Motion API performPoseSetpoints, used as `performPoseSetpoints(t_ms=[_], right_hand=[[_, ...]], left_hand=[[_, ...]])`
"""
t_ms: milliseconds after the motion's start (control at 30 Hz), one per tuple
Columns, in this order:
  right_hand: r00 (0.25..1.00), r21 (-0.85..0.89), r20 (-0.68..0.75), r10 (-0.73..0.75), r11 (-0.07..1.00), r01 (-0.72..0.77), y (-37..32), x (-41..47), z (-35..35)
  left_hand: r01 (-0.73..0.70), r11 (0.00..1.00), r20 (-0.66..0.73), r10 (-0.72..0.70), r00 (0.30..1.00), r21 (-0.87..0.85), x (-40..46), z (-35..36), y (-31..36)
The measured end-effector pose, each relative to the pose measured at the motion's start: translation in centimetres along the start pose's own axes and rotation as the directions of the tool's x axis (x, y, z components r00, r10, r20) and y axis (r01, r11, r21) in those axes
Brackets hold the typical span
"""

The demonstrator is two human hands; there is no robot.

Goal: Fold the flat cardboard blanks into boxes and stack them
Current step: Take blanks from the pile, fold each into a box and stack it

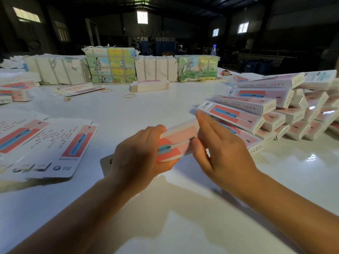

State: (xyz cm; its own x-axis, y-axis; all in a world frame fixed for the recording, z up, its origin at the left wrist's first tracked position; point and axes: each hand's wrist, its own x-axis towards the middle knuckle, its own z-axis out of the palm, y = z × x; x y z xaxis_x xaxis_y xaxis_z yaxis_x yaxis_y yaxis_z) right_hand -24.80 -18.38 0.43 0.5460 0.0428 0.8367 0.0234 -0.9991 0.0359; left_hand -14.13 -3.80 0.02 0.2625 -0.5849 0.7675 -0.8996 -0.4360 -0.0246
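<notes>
1. The box [177,143] is held above the table [165,208] between both hands, likely so its end can be worked without the surface in the way.
2. The left hand [141,153] is curled around the box's near end, thumb on top, steadying it.
3. The right hand [218,142] has its fingers nearly straight along the box's far side, apparently pressing a panel or flap home; whether any finger hooks round it I cannot tell.
4. The stack of finished boxes [271,109] leans just beyond the right hand, within easy reach.
5. Flat blanks [53,143] lie left of the left hand.
6. The hands cover both box ends, and its print is blurred.
</notes>
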Motion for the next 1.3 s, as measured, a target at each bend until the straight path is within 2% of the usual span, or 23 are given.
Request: performPoseSetpoints(t_ms=[100, 200, 267, 300, 400, 467, 567, 633, 700, 800, 867, 933, 1000, 1067, 1167, 1233, 1300], right_hand=[[0.998, 0.043, 0.048, 0.034, 0.998, -0.036, 0.0, -0.1, 0.0], [0.972, 0.249, 0.149, 0.183, 0.944, -0.216, 0.3, -0.3, 0.2], [0.959, 0.285, 0.194, 0.208, 0.923, -0.258, 0.7, -0.3, 0.3], [0.967, 0.258, 0.195, 0.163, 0.943, -0.211, 0.9, -0.3, 0.3], [0.966, 0.151, 0.242, -0.093, 0.987, 0.057, 1.6, -0.5, 0.7], [0.946, 0.062, 0.268, -0.183, 0.983, 0.172, 1.9, -0.6, 1.1], [0.940, 0.023, 0.230, -0.253, 0.967, 0.255, 1.9, -0.6, 1.6], [0.935, 0.043, 0.260, -0.240, 0.970, 0.238, 2.2, -0.6, 1.7], [0.956, 0.027, 0.259, -0.135, 0.991, 0.133, 3.2, -0.2, 1.5], [0.980, 0.029, 0.134, 0.146, 0.988, -0.151, 7.1, 2.5, 0.0], [0.942, 0.006, 0.011, 0.335, 0.942, -0.335, 10.9, 4.8, -1.3], [0.874, -0.065, -0.087, 0.478, 0.873, -0.484, 14.8, 6.5, -2.3], [0.782, -0.195, -0.057, 0.621, 0.761, -0.619, 18.1, 6.9, -2.8], [0.681, -0.363, 0.059, 0.730, 0.651, -0.667, 20.1, 6.3, -2.8], [0.602, -0.390, 0.118, 0.789, 0.595, -0.703, 20.7, 5.6, -2.4], [0.600, -0.414, 0.105, 0.793, 0.583, -0.699, 20.6, 5.5, -2.1], [0.635, -0.466, 0.073, 0.769, 0.589, -0.660, 20.1, 5.8, -2.2]], left_hand=[[-0.006, 1.000, 0.008, 0.006, 1.000, 0.016, -0.1, 0.2, -0.3], [-0.036, 0.998, 0.027, 0.038, 0.999, -0.053, -0.1, 0.3, -1.1], [-0.043, 0.997, 0.032, 0.046, 0.998, -0.071, -0.1, 0.4, -1.7], [-0.047, 0.996, 0.037, 0.050, 0.998, -0.080, -0.3, 0.5, -1.9], [-0.016, 0.992, 0.107, 0.030, 0.994, -0.129, -0.4, 0.4, -2.8], [-0.080, 0.993, 0.118, 0.090, 0.989, -0.088, -0.6, 0.1, -3.4], [-0.162, 0.987, 0.087, 0.160, 0.983, 0.020, -0.8, 0.0, -3.5], [-0.168, 0.982, 0.070, 0.162, 0.984, 0.087, -0.8, 0.5, -3.5], [-0.111, 0.989, 0.080, 0.103, 0.991, 0.101, -0.8, 0.7, -3.2], [-0.101, 0.994, 0.086, 0.098, 0.991, 0.032, -0.8, 1.0, -2.9], [-0.183, 0.983, 0.111, 0.185, 0.976, -0.029, -1.0, 1.5, -2.9], [-0.245, 0.966, 0.161, 0.255, 0.953, -0.079, -1.3, 2.1, -2.8], [-0.247, 0.961, 0.208, 0.269, 0.940, -0.127, -1.5, 2.3, -2.5], [-0.253, 0.957, 0.222, 0.280, 0.934, -0.144, -1.5, 2.4, -2.5], [-0.225, 0.964, 0.256, 0.256, 0.932, -0.142, -1.4, 2.4, -2.5], [-0.194, 0.975, 0.290, 0.218, 0.932, -0.110, -1.4, 2.4, -2.5], [-0.176, 0.978, 0.313, 0.203, 0.928, -0.111, -1.6, 2.5, -2.4]])
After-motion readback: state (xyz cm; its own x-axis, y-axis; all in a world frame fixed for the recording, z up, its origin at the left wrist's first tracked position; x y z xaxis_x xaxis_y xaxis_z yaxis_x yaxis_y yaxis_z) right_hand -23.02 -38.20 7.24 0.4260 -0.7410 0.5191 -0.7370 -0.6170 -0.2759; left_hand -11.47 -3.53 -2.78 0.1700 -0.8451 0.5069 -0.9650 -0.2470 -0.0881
